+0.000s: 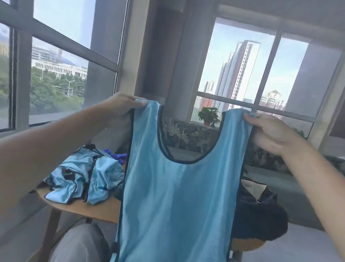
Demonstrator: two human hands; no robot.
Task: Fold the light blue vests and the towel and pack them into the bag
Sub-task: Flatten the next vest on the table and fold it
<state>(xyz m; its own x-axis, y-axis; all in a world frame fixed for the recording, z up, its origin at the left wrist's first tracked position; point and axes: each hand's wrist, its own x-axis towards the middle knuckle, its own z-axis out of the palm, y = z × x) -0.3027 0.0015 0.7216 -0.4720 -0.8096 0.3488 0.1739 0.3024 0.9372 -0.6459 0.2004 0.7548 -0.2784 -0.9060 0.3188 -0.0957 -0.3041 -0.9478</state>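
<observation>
- You've got one shiny light blue mesh vest with dark trim (179,203) up in the air, hanging full length in front of you, neckline facing you.
- Your left hand (121,104) pinches the left shoulder strap at its top, fingers curled over the fabric.
- Your right hand (270,132) grips the right shoulder strap the same way, thumb and fingers closed on the cloth.
- The vest hangs flat and spread between your two hands, its lower edge dropping out of view over your grey-trousered lap (80,245).
- Behind it to the left, a crumpled heap of more light blue vests (85,177) lies on the round wooden table (91,209).
- Just past that heap, a bit of bright purple-blue fabric (116,156) peeks out; what it is, you can't tell from here.
- On the right side of the table, partly hidden by the raised vest, sits the dark open bag (260,216).
- Beyond the table there's a patterned sofa (190,135), and a green potted plant (209,116) on the windowsill.
</observation>
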